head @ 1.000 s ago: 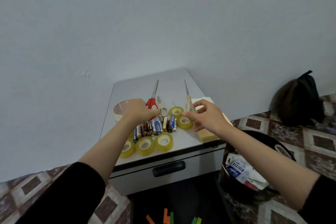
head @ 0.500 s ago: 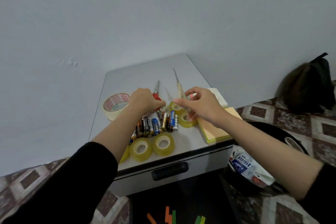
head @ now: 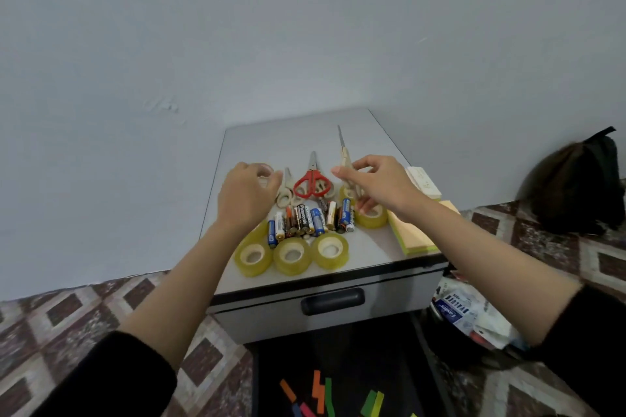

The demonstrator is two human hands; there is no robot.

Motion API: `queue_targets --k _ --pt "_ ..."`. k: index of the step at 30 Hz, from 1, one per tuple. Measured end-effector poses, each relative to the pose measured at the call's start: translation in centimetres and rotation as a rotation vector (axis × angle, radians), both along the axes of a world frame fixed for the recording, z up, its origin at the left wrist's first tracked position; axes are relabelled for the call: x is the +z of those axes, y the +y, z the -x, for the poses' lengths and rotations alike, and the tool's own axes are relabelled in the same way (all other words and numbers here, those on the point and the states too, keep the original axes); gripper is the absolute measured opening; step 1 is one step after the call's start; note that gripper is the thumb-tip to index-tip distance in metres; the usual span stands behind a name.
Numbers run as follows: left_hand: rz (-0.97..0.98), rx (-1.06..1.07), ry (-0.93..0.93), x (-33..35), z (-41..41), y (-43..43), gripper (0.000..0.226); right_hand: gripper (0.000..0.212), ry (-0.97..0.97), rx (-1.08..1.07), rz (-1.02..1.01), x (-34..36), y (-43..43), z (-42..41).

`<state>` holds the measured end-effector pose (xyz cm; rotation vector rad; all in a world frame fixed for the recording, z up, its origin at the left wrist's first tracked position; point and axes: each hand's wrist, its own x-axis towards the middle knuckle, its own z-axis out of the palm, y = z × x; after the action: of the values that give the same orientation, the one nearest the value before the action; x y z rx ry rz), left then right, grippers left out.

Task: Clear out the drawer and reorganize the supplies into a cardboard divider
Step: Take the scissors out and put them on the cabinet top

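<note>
On the grey cabinet top (head: pixel 298 139) lie red-handled scissors (head: pixel 311 184), small cream scissors (head: pixel 286 195), and long cream scissors (head: pixel 342 145). There is also a row of several batteries (head: pixel 310 218) and three yellow tape rolls (head: pixel 293 256) near the front. My left hand (head: pixel 249 195) hovers with curled fingers over a wide tape roll (head: pixel 262 168); whether it grips the roll is unclear. My right hand (head: pixel 377 184) is over the long scissors' handle and another yellow roll (head: pixel 372 218), thumb and forefinger apart. The drawer (head: pixel 271 318) below is closed. No cardboard divider is in view.
A pad of sticky notes (head: pixel 411 235) and a white box (head: pixel 423 181) lie at the cabinet's right edge. A black bin with packets (head: pixel 467 318) stands right of the drawer, and a dark bag (head: pixel 576 186) sits by the wall. Coloured strips (head: pixel 323 394) lie on the floor mat.
My left hand left the red scissors' handle and moved left over the wide tape roll. My right hand loosened its pinch on the long cream scissors. The camera view shifted.
</note>
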<state>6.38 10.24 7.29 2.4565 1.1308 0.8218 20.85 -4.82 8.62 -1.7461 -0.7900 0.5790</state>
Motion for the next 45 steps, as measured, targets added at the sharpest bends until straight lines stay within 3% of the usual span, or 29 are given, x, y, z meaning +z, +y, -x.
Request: queue_targets --k 4,13,17,20,27,31,38,45 --pt "0.151 -0.025 -0.164 -2.7 5.1 0.0 0.044 0.041 -0.088 -0.010 0.099 0.6 1.4 0.4" --pt "0.190 0.016 -0.085 -7.0 8.4 0.2 0.048 0.043 -0.320 0.084 0.415 1.0 7.1 1.5" --pt "0.194 -0.014 -0.107 -7.6 8.3 0.7 0.080 0.045 -0.529 0.077 0.511 1.2 9.5 2.4" --pt "0.180 -0.021 -0.111 -8.0 8.3 1.1 0.089 0.046 -0.634 0.087 0.548 1.4 10.8 3.2" --pt "0.152 -0.028 -0.103 -8.1 8.1 1.3 0.083 0.048 -0.661 0.072 0.622 0.5 12.4 4.1" --pt "0.147 -0.014 -0.094 -8.2 8.1 1.2 0.060 0.045 -0.589 0.059 0.586 0.1 12.2 3.7" --pt "0.171 0.018 -0.102 -7.6 8.1 0.6 0.047 0.042 -0.633 -0.002 0.526 0.5 10.9 3.4" --pt "0.173 0.001 -0.122 -7.4 8.4 0.3 0.041 0.022 -0.567 0.028 0.292 1.6 6.3 5.6"
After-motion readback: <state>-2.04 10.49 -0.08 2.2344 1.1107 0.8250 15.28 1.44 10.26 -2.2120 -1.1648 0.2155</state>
